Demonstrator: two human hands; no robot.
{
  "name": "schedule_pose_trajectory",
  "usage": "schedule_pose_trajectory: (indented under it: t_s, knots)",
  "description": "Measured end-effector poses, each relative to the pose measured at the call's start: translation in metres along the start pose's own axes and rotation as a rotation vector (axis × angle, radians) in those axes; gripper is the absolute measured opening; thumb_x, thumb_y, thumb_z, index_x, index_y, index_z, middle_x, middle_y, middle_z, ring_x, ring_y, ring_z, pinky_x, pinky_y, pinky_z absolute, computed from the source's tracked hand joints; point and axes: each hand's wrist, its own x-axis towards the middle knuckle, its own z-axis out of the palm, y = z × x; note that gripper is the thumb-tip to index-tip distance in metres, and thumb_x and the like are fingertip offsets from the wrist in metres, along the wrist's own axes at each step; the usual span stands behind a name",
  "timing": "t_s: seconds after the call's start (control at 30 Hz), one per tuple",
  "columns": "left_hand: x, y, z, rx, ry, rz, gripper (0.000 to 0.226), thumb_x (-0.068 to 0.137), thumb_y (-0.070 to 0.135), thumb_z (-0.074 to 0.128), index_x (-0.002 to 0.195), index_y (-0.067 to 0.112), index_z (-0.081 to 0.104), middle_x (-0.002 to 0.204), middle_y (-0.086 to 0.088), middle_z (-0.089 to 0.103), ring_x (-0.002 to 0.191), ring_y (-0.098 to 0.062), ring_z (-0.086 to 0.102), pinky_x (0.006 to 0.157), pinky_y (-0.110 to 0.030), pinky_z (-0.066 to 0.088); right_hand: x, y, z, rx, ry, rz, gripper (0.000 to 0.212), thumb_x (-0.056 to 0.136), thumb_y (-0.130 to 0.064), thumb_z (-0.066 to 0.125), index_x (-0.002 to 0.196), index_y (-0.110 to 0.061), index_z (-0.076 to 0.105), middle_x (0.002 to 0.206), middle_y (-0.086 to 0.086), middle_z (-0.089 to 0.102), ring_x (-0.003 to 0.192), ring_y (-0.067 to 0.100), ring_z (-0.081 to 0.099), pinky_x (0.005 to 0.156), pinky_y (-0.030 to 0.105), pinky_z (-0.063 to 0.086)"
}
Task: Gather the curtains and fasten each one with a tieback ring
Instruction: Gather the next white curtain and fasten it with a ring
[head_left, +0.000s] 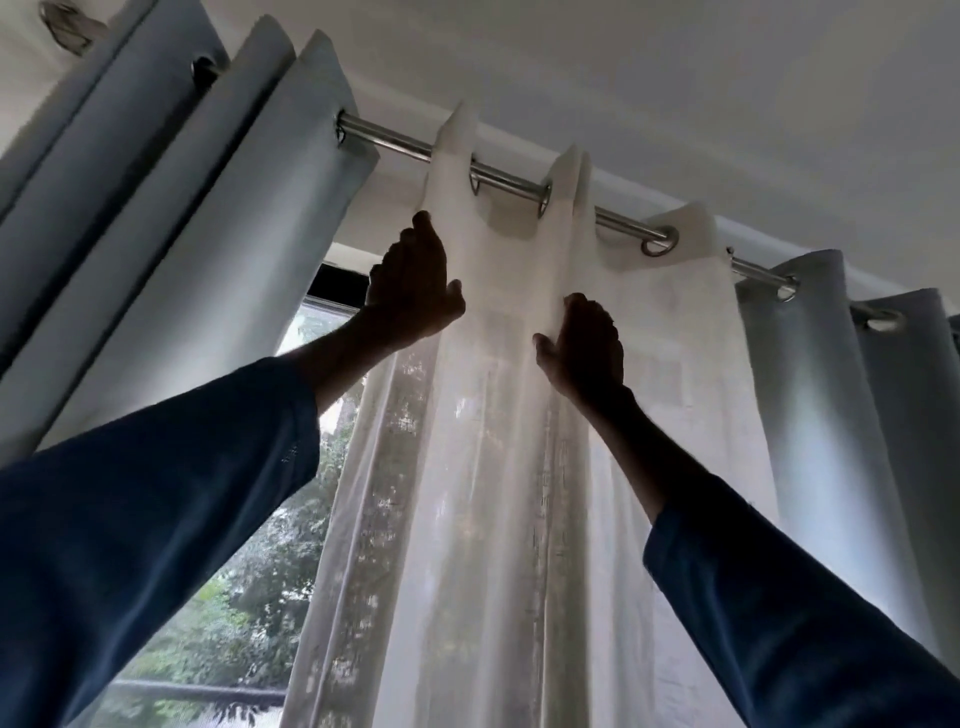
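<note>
A sheer white curtain (493, 415) hangs by metal eyelets from a chrome rod (395, 137) overhead. My left hand (413, 280) is raised high against the curtain's left edge, fingers together and mostly straight, touching the fabric just below the rod. My right hand (582, 345) presses flat on a middle fold of the same curtain, a little lower, thumb spread. A grey-blue curtain (171, 218) is bunched at the left of the rod, and another grey-blue curtain (852, 374) hangs at the right. No tieback ring is visible.
The window (249, 545) behind shows green trees in the gap between the left grey-blue curtain and the sheer one. The white ceiling (675, 78) is close above the rod. A rod bracket (65, 26) sits at top left.
</note>
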Motion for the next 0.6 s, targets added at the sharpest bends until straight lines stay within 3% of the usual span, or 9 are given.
schedule_pose_trajectory:
  t_s: [0.17, 0.3, 0.4, 0.53, 0.6]
  knots:
    - [0.002, 0.002, 0.008, 0.084, 0.067, 0.039, 0.078, 0.089, 0.026, 0.065, 0.150, 0.009, 0.020, 0.125, -0.019, 0.054, 0.109, -0.036, 0.061, 0.086, -0.050, 0.055, 0.016, -0.001, 0.016, -0.209, 0.189, -0.166, 0.039, 0.090, -0.015, 0.065, 0.124, -0.002, 0.050, 0.127, 0.017, 0.050, 0.117, 0.032, 0.048, 0.091, 0.037, 0.044]
    - [0.001, -0.001, 0.008, 0.140, 0.100, 0.085, 0.073, 0.089, 0.021, 0.063, 0.150, 0.019, 0.023, 0.125, -0.018, 0.053, 0.106, -0.034, 0.061, 0.082, -0.049, 0.055, 0.025, -0.002, 0.031, -0.152, 0.174, -0.248, 0.029, 0.092, -0.010, 0.060, 0.120, -0.004, 0.054, 0.116, 0.014, 0.059, 0.110, 0.031, 0.054, 0.088, 0.036, 0.044]
    - [0.001, -0.007, 0.006, 0.170, 0.112, 0.123, 0.064, 0.091, 0.023, 0.061, 0.147, 0.018, 0.028, 0.122, -0.017, 0.054, 0.104, -0.035, 0.061, 0.080, -0.047, 0.054, 0.031, 0.007, 0.039, -0.020, 0.171, -0.165, 0.019, 0.099, -0.016, 0.055, 0.114, -0.005, 0.060, 0.111, 0.014, 0.065, 0.108, 0.032, 0.059, 0.082, 0.036, 0.045]
    - [0.002, -0.023, 0.004, 0.189, 0.130, 0.171, 0.051, 0.094, 0.025, 0.058, 0.138, 0.013, 0.037, 0.115, -0.015, 0.057, 0.100, -0.033, 0.062, 0.076, -0.039, 0.048, 0.031, 0.021, 0.048, 0.047, 0.145, -0.021, 0.025, 0.102, -0.020, 0.052, 0.122, -0.007, 0.061, 0.121, 0.015, 0.064, 0.117, 0.034, 0.058, 0.093, 0.039, 0.046]
    - [0.003, -0.031, 0.003, 0.187, 0.126, 0.188, 0.042, 0.094, 0.025, 0.057, 0.131, 0.012, 0.042, 0.112, -0.014, 0.059, 0.099, -0.032, 0.062, 0.076, -0.039, 0.049, 0.030, 0.016, 0.054, 0.056, 0.153, -0.007, 0.023, 0.102, -0.019, 0.051, 0.116, -0.007, 0.063, 0.118, 0.015, 0.065, 0.114, 0.035, 0.060, 0.092, 0.039, 0.047]
